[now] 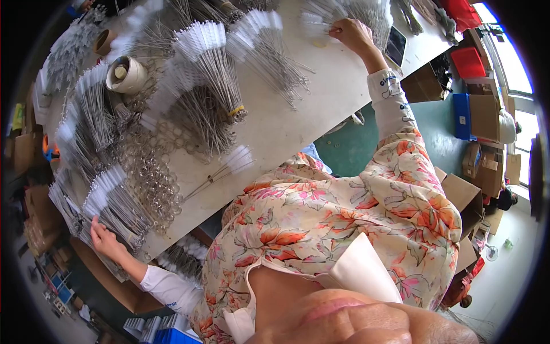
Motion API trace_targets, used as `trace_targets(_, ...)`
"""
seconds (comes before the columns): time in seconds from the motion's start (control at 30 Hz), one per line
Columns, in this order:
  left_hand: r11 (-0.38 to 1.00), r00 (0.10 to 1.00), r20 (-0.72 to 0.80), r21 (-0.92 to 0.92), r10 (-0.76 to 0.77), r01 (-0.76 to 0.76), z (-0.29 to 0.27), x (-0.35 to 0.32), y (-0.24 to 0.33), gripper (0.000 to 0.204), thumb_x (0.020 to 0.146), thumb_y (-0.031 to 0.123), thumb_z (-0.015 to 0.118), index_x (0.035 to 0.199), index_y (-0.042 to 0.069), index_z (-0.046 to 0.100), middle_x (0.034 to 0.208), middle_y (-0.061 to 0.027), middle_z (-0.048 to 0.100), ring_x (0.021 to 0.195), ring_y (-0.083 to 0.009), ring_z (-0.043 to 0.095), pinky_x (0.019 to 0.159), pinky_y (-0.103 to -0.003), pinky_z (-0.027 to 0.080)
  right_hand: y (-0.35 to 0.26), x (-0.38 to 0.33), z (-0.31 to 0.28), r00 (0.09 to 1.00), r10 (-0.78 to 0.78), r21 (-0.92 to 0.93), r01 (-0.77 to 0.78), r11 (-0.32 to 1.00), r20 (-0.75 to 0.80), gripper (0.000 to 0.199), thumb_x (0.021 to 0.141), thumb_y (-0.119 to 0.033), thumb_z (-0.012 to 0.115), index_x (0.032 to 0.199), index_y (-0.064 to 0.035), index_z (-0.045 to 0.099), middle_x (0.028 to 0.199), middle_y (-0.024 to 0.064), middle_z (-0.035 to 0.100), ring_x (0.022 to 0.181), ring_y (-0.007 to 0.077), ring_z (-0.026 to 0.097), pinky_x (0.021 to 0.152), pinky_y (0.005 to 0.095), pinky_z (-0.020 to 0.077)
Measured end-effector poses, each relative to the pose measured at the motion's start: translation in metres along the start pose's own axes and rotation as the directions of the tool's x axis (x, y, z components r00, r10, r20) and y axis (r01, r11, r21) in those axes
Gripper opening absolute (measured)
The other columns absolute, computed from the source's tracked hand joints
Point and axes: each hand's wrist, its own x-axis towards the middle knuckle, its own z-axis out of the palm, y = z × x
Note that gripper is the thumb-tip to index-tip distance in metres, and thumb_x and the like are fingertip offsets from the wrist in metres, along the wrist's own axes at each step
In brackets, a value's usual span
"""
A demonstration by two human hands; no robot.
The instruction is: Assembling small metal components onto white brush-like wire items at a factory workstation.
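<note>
My left hand (107, 239) is at the near left edge of the table, its fingers stretched beside a bundle of thin wire brushes (117, 198) with white bristle heads. Nothing shows in it. My right hand (352, 34) reaches to the far right, over the table by a loose pile of white-bristled brushes (369, 17). Its fingers are curled together; what they hold, if anything, is hidden. Between the hands lie more bundles of brushes (200, 35), one tied with a yellow band (236, 110). A few single brushes (236, 160) rest near the front edge.
A heap of small metal rings (154, 183) spreads over the left of the table (286, 137). A white roll (126, 75) stands among the bundles. A dark flat tablet-like object (395, 46) lies past my right wrist. Cardboard boxes (424, 83) and a blue crate (463, 116) are at the right.
</note>
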Motion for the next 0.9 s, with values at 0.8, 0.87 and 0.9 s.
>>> trace_targets(0.8, 0.38, 0.443, -0.174, -0.304, 0.88, -0.874, 0.134, -0.13, 0.12, 0.015, 0.09, 0.0, 0.044, 0.104, -0.005, 0.041, 0.105, -0.0182, 0.045, 0.076, -0.0266, 0.063, 0.06, -0.024, 0.053, -0.304, -0.144, -0.067, 0.794, -0.569, 0.977, 0.189, -0.1, -0.212, 0.031, 0.089, -0.033, 0.054, 0.106, -0.0075, 0.061, 0.089, 0.0052, 0.062, 0.094, 0.0161, 0.056, 0.084, 0.0298, 0.0458)
trace_targets(0.87, 0.641, 0.643, 0.155, -0.409, 0.75, -0.649, 0.129, -0.147, 0.123, 0.014, 0.087, -0.003, 0.049, 0.1, -0.004, 0.049, 0.103, -0.0172, 0.049, 0.077, -0.0251, 0.064, 0.063, -0.027, 0.054, -0.313, -0.158, -0.05, 0.79, -0.612, 0.942, -0.179, -0.284, -0.034, 0.03, 0.091, -0.032, 0.052, 0.102, -0.0066, 0.061, 0.086, 0.0044, 0.062, 0.086, 0.0149, 0.058, 0.079, 0.0285, 0.0477)
trace_targets(0.9, 0.815, 0.738, 0.387, -0.435, 0.553, -0.383, 0.128, -0.157, 0.118, 0.014, 0.085, -0.004, 0.051, 0.099, -0.004, 0.052, 0.102, -0.0169, 0.051, 0.077, -0.0248, 0.064, 0.063, -0.029, 0.054, -0.323, -0.166, -0.048, 0.709, -0.695, 0.744, -0.526, -0.412, 0.117, 0.029, 0.092, -0.032, 0.05, 0.099, -0.0058, 0.062, 0.083, 0.0036, 0.062, 0.079, 0.0138, 0.059, 0.075, 0.0271, 0.0495)
